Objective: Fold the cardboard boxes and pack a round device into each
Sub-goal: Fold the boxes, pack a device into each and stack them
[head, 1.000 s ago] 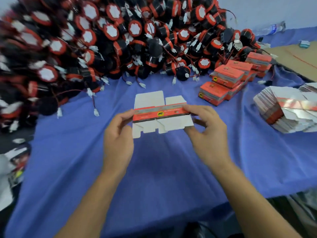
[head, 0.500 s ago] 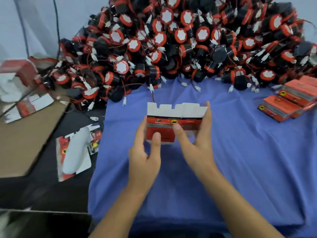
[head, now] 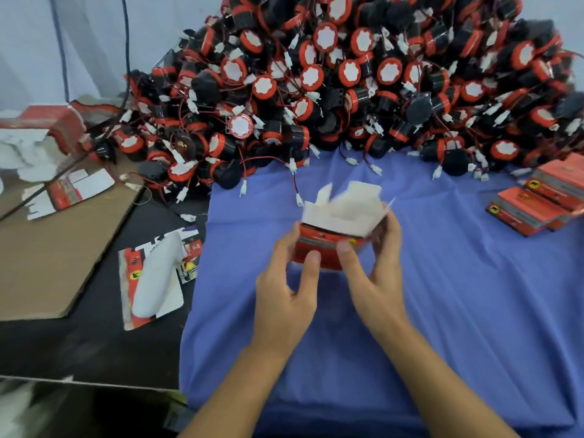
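An orange and white cardboard box (head: 339,221) is held above the blue cloth (head: 442,295), its white flaps blurred and spread upward. My left hand (head: 289,281) grips its left side, thumb on the orange front. My right hand (head: 374,273) grips the right side, thumb on the front and fingers behind the right edge. A big heap of round black and red devices (head: 347,83) with white labels and wired plugs fills the back of the table.
Folded orange boxes (head: 543,200) are stacked at the right edge. Left of the cloth lie a brown cardboard sheet (head: 47,257), a flat printed card with a white curl (head: 158,273) and torn packaging (head: 41,140). Loose wires trail onto the cloth's far part.
The flat box blank has been turned and pushed open into a box shape, its flaps now spreading. My view swung left, bringing the brown cardboard into sight.
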`<state>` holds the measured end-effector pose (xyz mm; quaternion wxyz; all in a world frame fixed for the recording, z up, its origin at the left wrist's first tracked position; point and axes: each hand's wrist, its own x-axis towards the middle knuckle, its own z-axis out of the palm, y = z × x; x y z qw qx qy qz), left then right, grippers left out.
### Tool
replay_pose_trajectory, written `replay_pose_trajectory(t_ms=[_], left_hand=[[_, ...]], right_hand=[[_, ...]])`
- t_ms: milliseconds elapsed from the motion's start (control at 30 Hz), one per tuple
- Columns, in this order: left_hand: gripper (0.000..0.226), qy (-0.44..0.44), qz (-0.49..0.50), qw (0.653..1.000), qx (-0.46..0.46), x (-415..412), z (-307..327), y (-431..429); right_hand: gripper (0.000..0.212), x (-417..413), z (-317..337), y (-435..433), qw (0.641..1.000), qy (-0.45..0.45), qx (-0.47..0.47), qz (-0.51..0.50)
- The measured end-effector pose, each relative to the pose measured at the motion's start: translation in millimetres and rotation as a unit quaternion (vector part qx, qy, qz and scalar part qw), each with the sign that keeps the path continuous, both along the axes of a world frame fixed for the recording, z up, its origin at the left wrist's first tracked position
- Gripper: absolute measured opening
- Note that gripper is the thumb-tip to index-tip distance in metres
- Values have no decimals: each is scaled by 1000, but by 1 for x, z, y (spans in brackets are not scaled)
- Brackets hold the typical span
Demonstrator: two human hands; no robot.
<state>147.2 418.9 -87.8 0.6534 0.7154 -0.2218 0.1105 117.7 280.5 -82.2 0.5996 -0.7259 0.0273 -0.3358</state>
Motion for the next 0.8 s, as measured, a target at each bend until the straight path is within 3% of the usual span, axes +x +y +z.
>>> replay_pose_trajectory(t_ms=[100,433,633,800], left_hand=[[45,-2,-13,1000,25,-1,0,-2],[20,1,-14,998,-63,-2,7,0],[43,-46,10,998,-47,-5,8,2],[51,-48,-5,998,-40,-6,5,4]], right_hand=[[74,-1,0,5,999,17,-15,27],[61,-4,-7,3,999,-30,-4,26],[47,-5,-5,3,998,-50,6,37],[53,-7,-4,4,997,-71,8,21]])
